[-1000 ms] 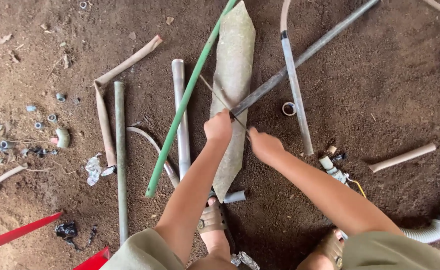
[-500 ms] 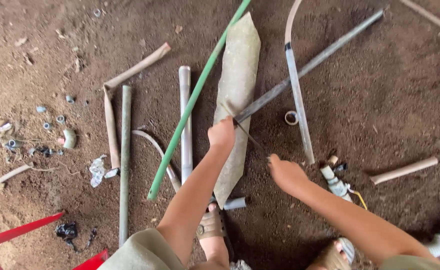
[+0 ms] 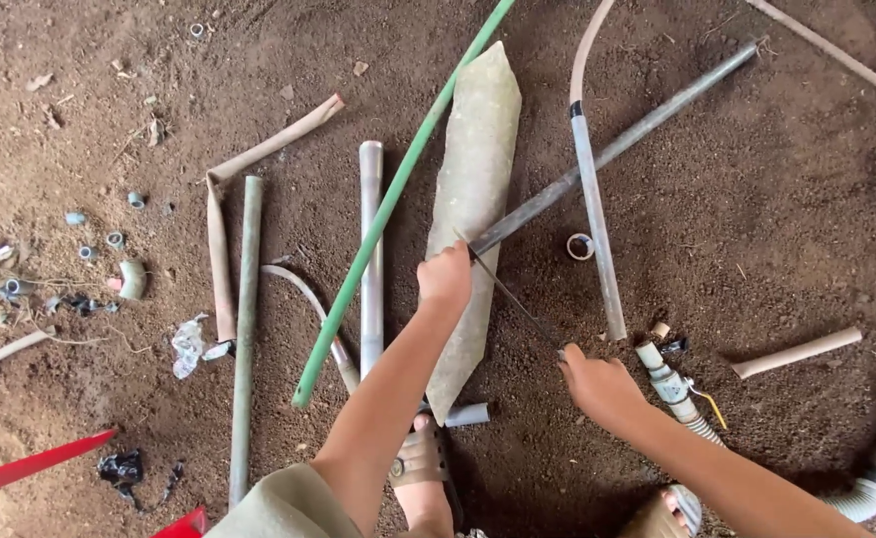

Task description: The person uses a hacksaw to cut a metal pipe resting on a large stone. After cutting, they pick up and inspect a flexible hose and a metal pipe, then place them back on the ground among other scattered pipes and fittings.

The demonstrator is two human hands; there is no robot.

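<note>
Grey pipe lay slanted across the pale flattened tube on the dirt floor. The left hand pinned its near end, fingers curled shut. The right hand gripped a thin saw blade resting at that end; judging by this, sawing was underway, and another stroke needed the pipe kept steady.

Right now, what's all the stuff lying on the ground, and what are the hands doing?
Green pipe: one, green, slanting over the middle.
Flat slab: one, pale grey, centre, under the dark pipe.
Dark pipe: one, dark grey, held at its near end.
Grey pipes: several, scattered left and centre.
Small fittings: several, grey, far left.
Tape ring: one, white, right of slab.
Saw blade: one, thin, dark, between hands.
Left hand: on dark pipe's end.
Right hand: holding saw blade.
</note>
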